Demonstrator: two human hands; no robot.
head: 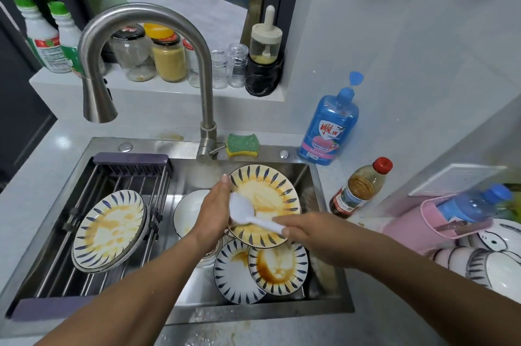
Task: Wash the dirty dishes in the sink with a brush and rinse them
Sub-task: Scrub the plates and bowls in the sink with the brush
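My left hand (212, 214) grips the left rim of a dirty blue-patterned plate (267, 193) and holds it tilted over the steel sink (329, 309). My right hand (307, 228) holds the handle of a white brush (242, 209), whose head lies against the plate's stained face. Two more stained plates (277, 269) lie in the sink below, beside a white bowl (187, 210). Another stained plate (110, 230) rests on the drain rack (132, 171) at the left.
The curved faucet (98, 103) hangs over the rack with no water running. A green sponge (242, 145), blue detergent bottle (329, 131) and sauce bottle (361, 190) stand behind and right of the sink. Bowls (496, 264) and a pink holder (423, 221) fill the right counter.
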